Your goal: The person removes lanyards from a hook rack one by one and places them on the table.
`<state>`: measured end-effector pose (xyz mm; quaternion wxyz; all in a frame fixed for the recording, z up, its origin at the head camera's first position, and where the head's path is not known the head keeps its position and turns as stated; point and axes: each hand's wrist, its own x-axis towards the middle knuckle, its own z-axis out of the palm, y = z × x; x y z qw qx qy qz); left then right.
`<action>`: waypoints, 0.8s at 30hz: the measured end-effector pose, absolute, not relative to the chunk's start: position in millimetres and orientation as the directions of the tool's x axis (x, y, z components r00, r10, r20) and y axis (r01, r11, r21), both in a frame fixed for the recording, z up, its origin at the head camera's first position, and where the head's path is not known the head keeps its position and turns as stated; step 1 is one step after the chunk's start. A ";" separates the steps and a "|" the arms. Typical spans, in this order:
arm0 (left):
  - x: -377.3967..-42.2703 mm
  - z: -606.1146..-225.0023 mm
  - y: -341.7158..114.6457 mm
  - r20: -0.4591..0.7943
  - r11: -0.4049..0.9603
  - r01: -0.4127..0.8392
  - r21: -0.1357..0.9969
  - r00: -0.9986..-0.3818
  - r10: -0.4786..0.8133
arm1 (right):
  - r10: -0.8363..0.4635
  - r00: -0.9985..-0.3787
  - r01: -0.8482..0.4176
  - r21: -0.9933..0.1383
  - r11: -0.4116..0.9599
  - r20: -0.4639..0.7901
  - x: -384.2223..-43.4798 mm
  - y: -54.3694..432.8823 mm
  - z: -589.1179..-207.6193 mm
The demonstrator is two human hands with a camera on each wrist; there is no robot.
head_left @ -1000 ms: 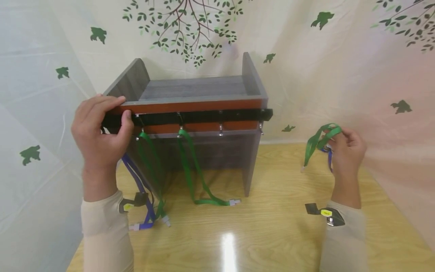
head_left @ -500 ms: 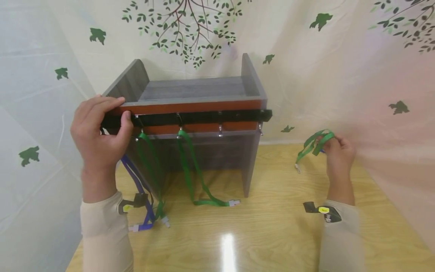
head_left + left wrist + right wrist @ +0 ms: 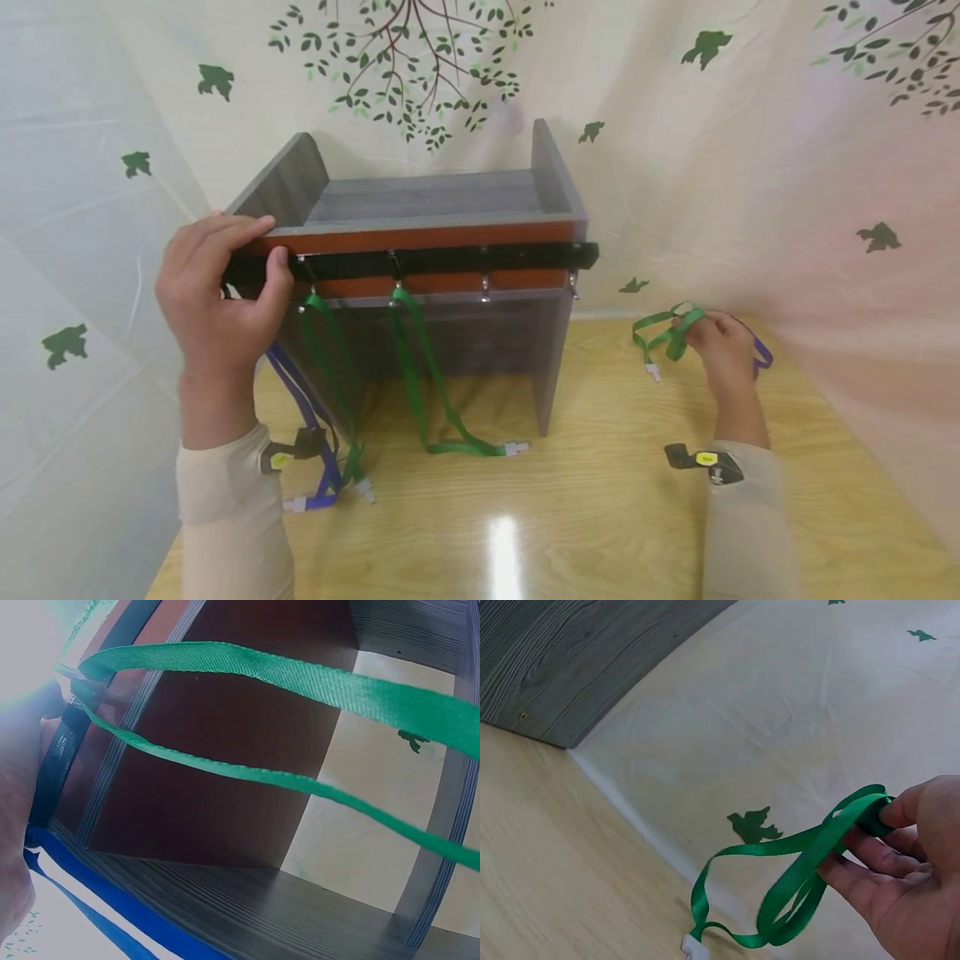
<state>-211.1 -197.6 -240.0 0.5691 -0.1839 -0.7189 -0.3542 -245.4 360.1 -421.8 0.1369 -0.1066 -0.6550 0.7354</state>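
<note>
**Braced on one side, gathered on the other**

The person's left hand [image 3: 221, 283] is clamped over the top left corner of a grey wood-grain shelf unit [image 3: 555, 350], fingers along the top and thumb down the front; my guess is that it steadies the unit. This stands left of the middle of the pale wood-patterned counter [image 3: 600, 517], toward its back edge.

The right hand [image 3: 727, 354] is near the counter's back right corner, thumb and fingertips closed in a pinch on a flat green ribbon lanyard [image 3: 810, 859]. The ribbon is bunched into loops, probably so its length stays manageable, and its white clip [image 3: 694, 949] dangles low on the side nearer the unit; I can't tell if it touches the counter. A violet-blue ribbon lanyard [image 3: 763, 354] shows just beyond that hand, partly hidden by it, so contact is unclear.

Across the unit's front, a black strip [image 3: 442, 258] carries silver metal hooks [image 3: 485, 287]. A left green lanyard [image 3: 352, 469] and a middle green lanyard [image 3: 468, 448] hang from two of them, seemingly spaced so each loop drops separately. A blue lanyard [image 3: 322, 501] hangs at the far left, its top behind the bracing hand. Each of these three trails its lower end toward the counter's front.
</note>
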 end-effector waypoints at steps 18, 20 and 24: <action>-210.3 -239.4 -196.0 0.947 0.670 0.677 0.304 -0.290 -0.138 | 0.359 -0.928 0.305 -0.750 0.587 -0.097 -253.4 369.9 -453.7; -211.1 -239.9 -196.6 0.948 0.669 0.679 0.303 -0.287 -0.138 | 0.398 -0.909 0.344 -0.759 0.552 -0.123 -254.6 372.3 -455.5; -213.4 -241.3 -199.1 0.948 0.671 0.677 0.302 -0.286 -0.138 | 0.450 -0.877 0.377 -0.819 0.433 -0.166 -256.2 376.3 -458.7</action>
